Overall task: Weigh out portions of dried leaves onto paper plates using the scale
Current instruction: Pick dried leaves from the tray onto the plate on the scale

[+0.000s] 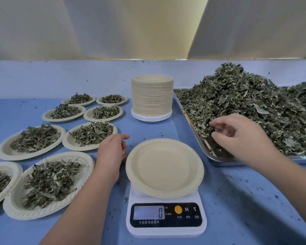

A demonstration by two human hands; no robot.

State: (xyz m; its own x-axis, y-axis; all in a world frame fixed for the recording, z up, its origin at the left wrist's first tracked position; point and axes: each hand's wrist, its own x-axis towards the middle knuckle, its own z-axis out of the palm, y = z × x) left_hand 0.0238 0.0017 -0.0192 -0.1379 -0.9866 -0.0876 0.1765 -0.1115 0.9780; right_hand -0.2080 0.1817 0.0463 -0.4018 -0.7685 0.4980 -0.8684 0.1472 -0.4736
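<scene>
An empty paper plate [164, 167] sits on the white kitchen scale [166, 218], whose display reads 0. My left hand [111, 152] hovers just left of that plate, fingers loosely curled and holding nothing. My right hand [237, 135] reaches into the near edge of the dried leaf pile [251, 106] on the metal tray [217, 160]; its curled fingers pinch some leaves.
Several paper plates with leaf portions [49, 183] lie on the blue table [245, 200] to the left. A tall stack of empty plates [152, 98] stands behind the scale. Leaf crumbs dot the table. A wall rises at the back.
</scene>
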